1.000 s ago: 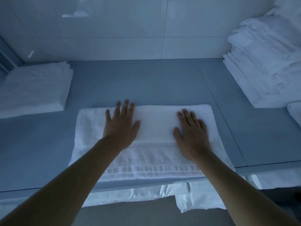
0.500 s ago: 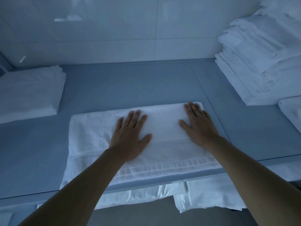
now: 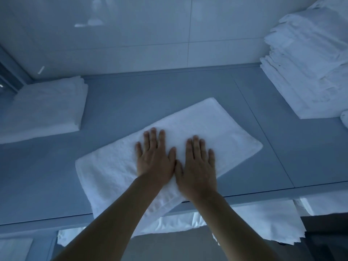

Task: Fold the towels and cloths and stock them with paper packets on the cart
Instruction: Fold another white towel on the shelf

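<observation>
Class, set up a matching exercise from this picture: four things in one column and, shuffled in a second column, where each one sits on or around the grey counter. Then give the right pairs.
Column one:
1. towel under the hands
2. tall stack of folded linens
3. low folded pile
4. left hand

Column two:
A. far right of the counter
B. middle of the counter, lying at a slant
C. flat on the towel, beside the right hand
D. far left of the counter

Pairs: 1-B, 2-A, 3-D, 4-C
</observation>
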